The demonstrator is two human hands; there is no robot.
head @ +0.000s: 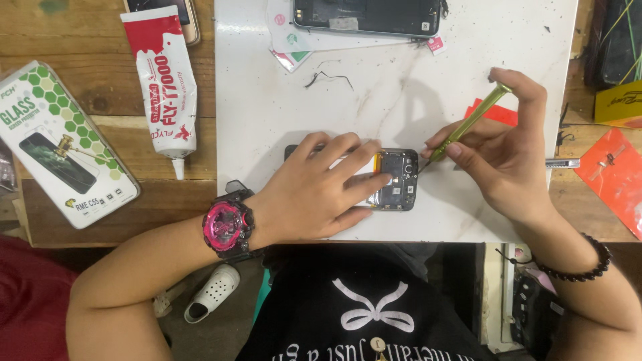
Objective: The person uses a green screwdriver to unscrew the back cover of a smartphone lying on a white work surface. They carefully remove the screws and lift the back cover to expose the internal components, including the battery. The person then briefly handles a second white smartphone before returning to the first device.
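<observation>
Left hand (321, 187), pink-faced wristwatch (227, 226) on wrist, lies flat on opened black smartphone with exposed circuit board (398, 179); fingers spread, pressing it onto white marble-pattern slab (267, 107) near slab's front edge. Right hand (501, 157), black bead bracelet (580, 267) on wrist, fingers closed around slim green-gold metal screwdriver (471, 122), tip at phone's right edge. Wooden bench (100, 87) left: red-white glue tube (164, 80), green-white screen-protector box (63, 144). Far edge: second opened dark phone (366, 16).

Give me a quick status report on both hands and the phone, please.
Left hand flat on opened phone, pinning it to white board. Right hand holds green screwdriver, tip at phone's edge. Nothing blocking.
</observation>
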